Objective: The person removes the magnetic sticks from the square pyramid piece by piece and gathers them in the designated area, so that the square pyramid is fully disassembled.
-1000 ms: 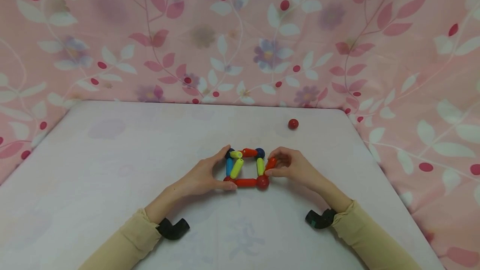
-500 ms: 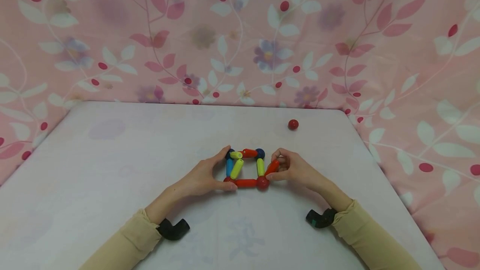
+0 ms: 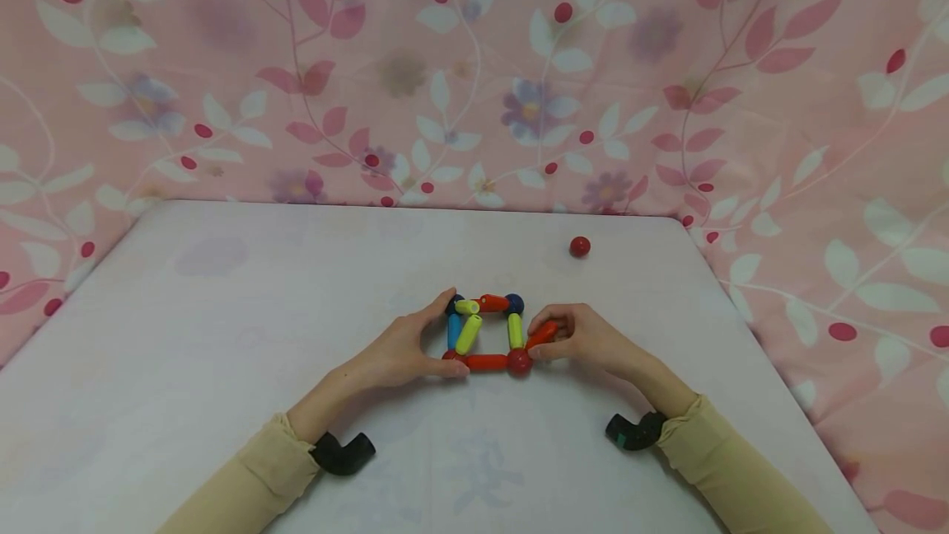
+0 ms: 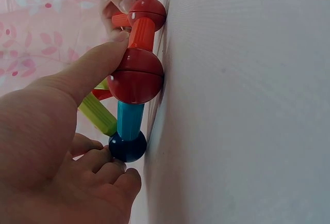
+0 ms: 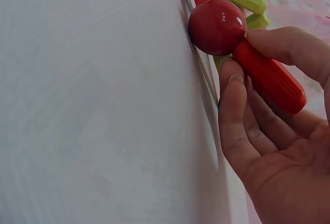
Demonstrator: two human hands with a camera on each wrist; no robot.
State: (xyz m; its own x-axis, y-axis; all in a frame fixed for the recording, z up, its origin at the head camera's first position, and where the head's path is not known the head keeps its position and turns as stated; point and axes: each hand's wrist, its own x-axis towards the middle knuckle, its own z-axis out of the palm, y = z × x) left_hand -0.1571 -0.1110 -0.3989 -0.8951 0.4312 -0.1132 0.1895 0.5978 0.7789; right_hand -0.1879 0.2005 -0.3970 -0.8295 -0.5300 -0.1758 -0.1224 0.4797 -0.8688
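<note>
Rod-and-ball frame [image 3: 467, 336], four-sided, multicoloured

Location: flat at the middle of a white worktop [image 3: 222, 369], between the hands. Markings: the worktop bears faint bluish patterns, too indistinct to read.

Corners: near-left red ball [image 4: 136, 77]; near-right red ball [image 3: 520, 361]; far-left dark-blue ball [image 3: 457, 303]; far-right dark-blue ball [image 3: 515, 303]. Sides: front orange-red rod [image 3: 487, 363]; left blue rod [image 3: 454, 331]; right yellow-green rod [image 3: 515, 330]; rear red rod [image 3: 493, 302]. Two further yellow-green rods slant from the left corners.

Left hand [image 3: 395, 349]: forearm slanting in from lower left; thumb on the near-left red ball, fingers at the far-left dark-blue ball, grasping the frame's left side between them.

Right hand [image 3: 589, 338]: forearm slanting in from lower right, fingers bent; thumb and fingers pinch a ribbed red rod [image 5: 270, 77], its tip against the near-right red ball, its other end tilted outward.

Also present: loose red ball [image 3: 580, 246], well apart beyond the right hand; beige sleeves [image 3: 274, 468]; a black elbow-shaped piece at each wrist, left [image 3: 343, 452] and right [image 3: 635, 432]; pink floral cloth [image 3: 474, 64] behind.
</note>
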